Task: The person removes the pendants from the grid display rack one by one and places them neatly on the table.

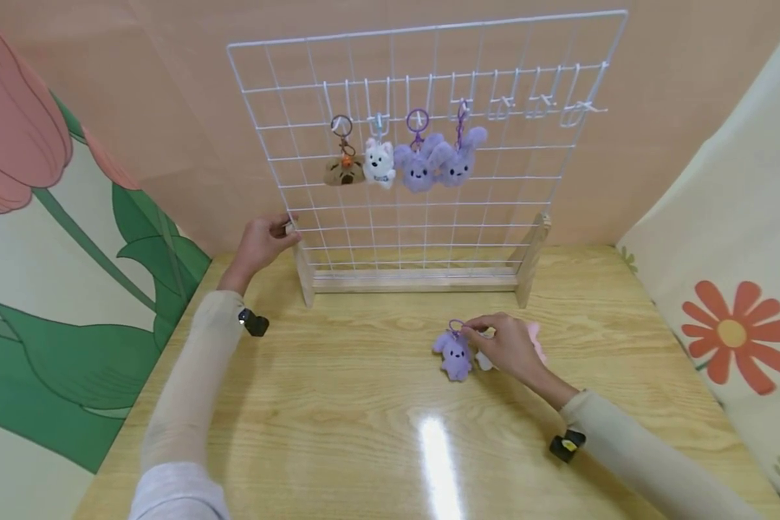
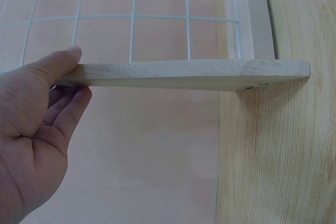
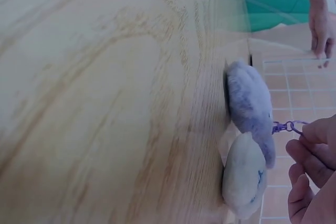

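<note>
My left hand [image 1: 263, 242] grips the top end of the wooden side leg [image 2: 184, 72] of a white wire grid rack, thumb on one face and fingers on the other. At the front right, my right hand [image 1: 507, 347] pinches the purple ring [image 3: 299, 127] of a purple plush keychain [image 1: 456, 359]. The plush lies on the table, its ring raised. Right beside it is a white plush [image 3: 244, 177], partly hidden by the hand in the head view. Behind the hand a bit of something pink [image 1: 536, 338] shows.
On the grid [image 1: 390, 206] hang a brown plush keychain [image 1: 344, 171], a white dog plush [image 1: 380, 163] and two purple plush keychains [image 1: 418, 172]. Several bare hooks [image 1: 542, 101] continue to the right. The rack stands at the back of the wooden table [image 1: 338, 404].
</note>
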The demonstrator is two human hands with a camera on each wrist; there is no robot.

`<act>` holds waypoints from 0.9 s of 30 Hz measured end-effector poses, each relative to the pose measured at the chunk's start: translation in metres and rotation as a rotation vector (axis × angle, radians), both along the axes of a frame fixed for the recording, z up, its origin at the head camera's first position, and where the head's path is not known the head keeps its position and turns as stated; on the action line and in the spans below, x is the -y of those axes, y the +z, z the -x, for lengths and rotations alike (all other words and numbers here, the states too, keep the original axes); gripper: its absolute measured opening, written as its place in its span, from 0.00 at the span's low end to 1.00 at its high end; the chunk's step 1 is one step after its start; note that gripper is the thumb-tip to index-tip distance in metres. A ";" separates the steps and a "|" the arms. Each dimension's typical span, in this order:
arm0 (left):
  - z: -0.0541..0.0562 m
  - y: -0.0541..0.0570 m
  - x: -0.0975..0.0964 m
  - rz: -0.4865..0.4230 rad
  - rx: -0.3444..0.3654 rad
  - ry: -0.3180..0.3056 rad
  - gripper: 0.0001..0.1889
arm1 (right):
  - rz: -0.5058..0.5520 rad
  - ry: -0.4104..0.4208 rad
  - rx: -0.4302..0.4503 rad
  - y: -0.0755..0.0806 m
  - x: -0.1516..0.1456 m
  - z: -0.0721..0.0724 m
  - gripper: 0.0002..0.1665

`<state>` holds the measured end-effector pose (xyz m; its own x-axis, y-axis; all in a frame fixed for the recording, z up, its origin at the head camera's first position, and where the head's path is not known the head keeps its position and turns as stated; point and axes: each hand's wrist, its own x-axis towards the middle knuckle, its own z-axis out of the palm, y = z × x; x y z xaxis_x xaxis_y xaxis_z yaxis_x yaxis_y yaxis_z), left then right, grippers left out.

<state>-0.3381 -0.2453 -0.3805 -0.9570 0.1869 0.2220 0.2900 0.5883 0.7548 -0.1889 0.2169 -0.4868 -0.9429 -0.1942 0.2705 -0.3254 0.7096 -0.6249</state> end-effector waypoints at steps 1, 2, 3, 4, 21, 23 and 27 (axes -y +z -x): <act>0.000 0.000 0.000 -0.002 0.004 0.001 0.23 | -0.003 0.001 -0.001 -0.001 0.000 0.001 0.08; 0.000 0.000 0.000 -0.001 0.007 0.001 0.24 | -0.009 0.000 -0.003 -0.001 0.000 0.001 0.07; 0.000 0.000 0.000 -0.001 0.008 0.002 0.24 | -0.013 0.000 -0.006 -0.002 0.001 0.002 0.07; 0.000 0.000 0.000 -0.001 0.010 0.002 0.24 | -0.016 0.002 -0.006 -0.002 0.001 0.002 0.07; 0.001 -0.001 0.001 -0.005 0.004 0.011 0.24 | -0.070 0.027 0.032 -0.012 0.005 0.010 0.06; 0.001 -0.001 0.001 -0.005 0.004 0.011 0.24 | -0.059 0.029 0.041 -0.012 0.005 0.011 0.05; 0.001 0.000 0.001 0.001 0.019 0.011 0.24 | -0.053 0.033 0.040 -0.011 0.005 0.011 0.05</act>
